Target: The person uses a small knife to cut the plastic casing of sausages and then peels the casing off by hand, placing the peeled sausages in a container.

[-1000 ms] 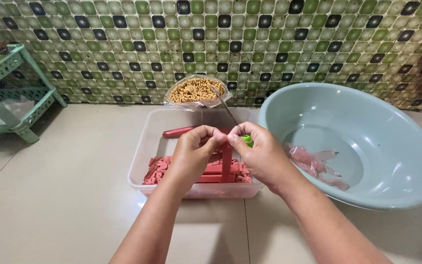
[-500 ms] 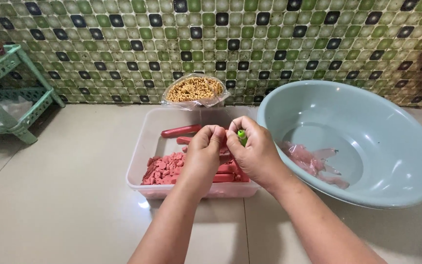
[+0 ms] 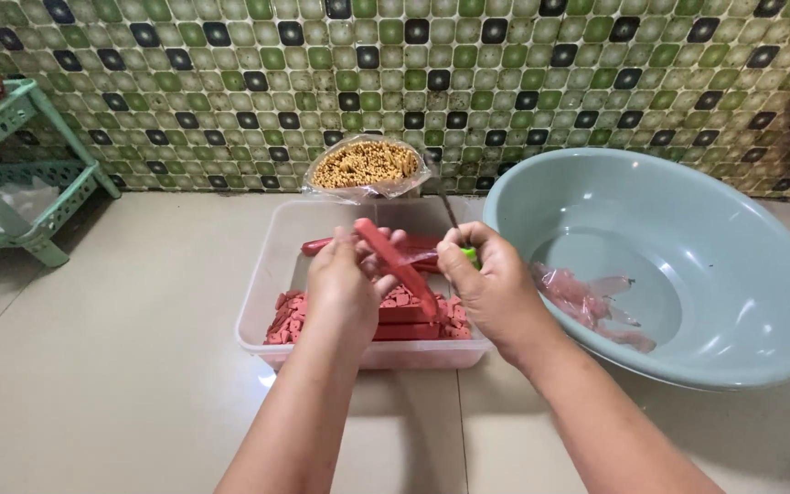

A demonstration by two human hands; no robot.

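Since half a second ago, the long red sausage has come up from between the two hands and now slants in plain view, its upper end near the left thumb and its lower end down by the right palm. The left hand has its grip closed around the sausage's upper part, fingers wrapped from behind. The right hand is closed on a small knife with a green handle, whose thin blade points up and away toward the wall; this hand sits just beside the sausage's lower end, though whether it touches cannot be told.

Both hands hover over a clear rectangular plastic tub on the beige tiled floor; it holds whole red sausages and a layer of small red cut pieces. Behind the tub, against the green and black mosaic wall, stands a clear bag of yellowish grains. To the right, touching the tub, lies a wide pale blue plastic basin with crumpled pinkish wrappers in it. At far left stands a mint green plastic rack.
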